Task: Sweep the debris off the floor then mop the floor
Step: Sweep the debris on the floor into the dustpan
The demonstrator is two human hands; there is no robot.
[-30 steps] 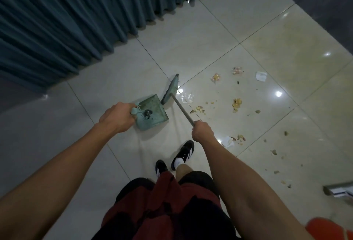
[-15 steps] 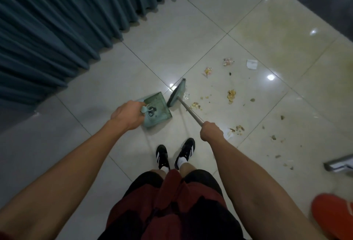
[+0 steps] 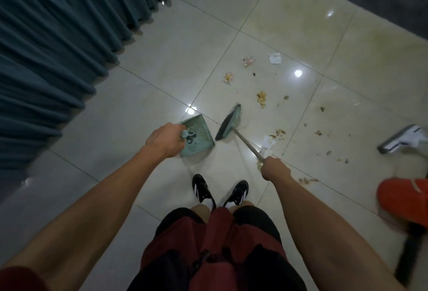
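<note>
While the dustpan (image 3: 196,135) is clenched at its handle by the left hand (image 3: 163,141) and the broom (image 3: 228,122) by the right hand (image 3: 275,170), sweeping is in hand; the debris (image 3: 261,98) scattered on the floor (image 3: 162,75) beyond the bristles is judged next to be drawn toward the pan.

Green dustpan (image 3: 196,136) rests on the tiles; the broom head (image 3: 228,122) just beside it (tilted), debris (image 3: 261,99) scattered beyond.

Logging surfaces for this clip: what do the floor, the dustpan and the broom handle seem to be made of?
Floor: glazed ceramic or stone tile, glossy, with grout lines and lamp reflections. Dustpan: probably moulded plastic, matte pale green, one-piece shape. Broom handle: likely metal tube, thin, grey, dull sheen; blur leaves it open.
</note>
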